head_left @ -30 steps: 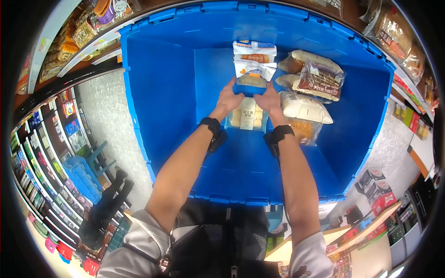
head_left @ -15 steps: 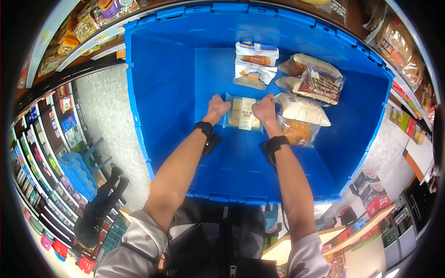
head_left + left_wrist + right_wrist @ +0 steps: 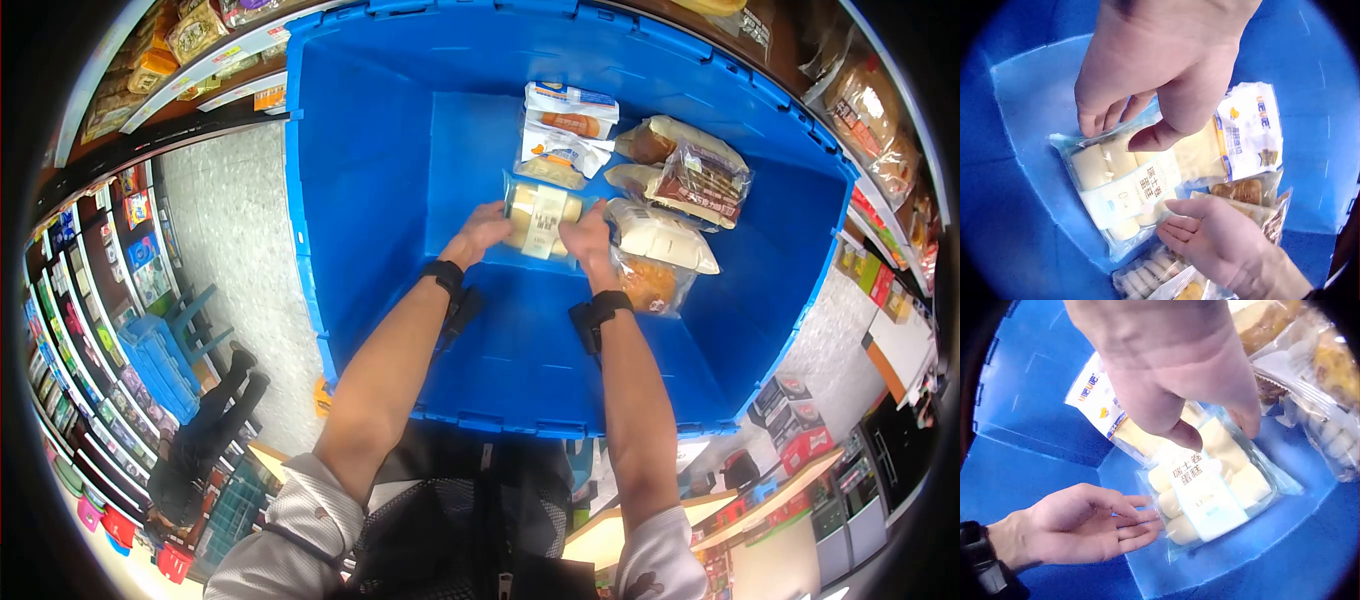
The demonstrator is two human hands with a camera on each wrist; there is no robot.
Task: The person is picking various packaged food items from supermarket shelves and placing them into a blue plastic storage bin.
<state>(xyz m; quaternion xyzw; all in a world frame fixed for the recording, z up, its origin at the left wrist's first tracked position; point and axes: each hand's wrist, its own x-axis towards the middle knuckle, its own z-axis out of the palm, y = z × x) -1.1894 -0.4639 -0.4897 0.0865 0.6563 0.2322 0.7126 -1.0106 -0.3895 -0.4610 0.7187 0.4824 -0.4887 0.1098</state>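
Note:
A clear pack of Swiss roll cakes (image 3: 541, 222) with a pale label lies flat on the floor of the blue crate (image 3: 375, 200). My left hand (image 3: 482, 232) is at its left edge; in the right wrist view that hand's fingers (image 3: 1138, 534) are fairly straight, tips right at the pack. Along the opposite edge is my right hand (image 3: 588, 243), its thumb (image 3: 1182, 434) over the wrapper and its fingers down the far side. Just beyond the Swiss rolls sits a white-and-clear bread pack (image 3: 562, 150), its near end close against them.
Several bagged breads, among them a brown-labelled bag (image 3: 705, 185) and a pale bag (image 3: 660, 238), lie along the crate's right side, beside my right hand. The crate's walls rise all round. Store shelves (image 3: 190, 70) with bread stand beyond its far rim.
Both hands came back from the white bread pack to the sides of the Swiss roll pack. That pack has shifted away from me, up to the bread pack, and turned slightly.

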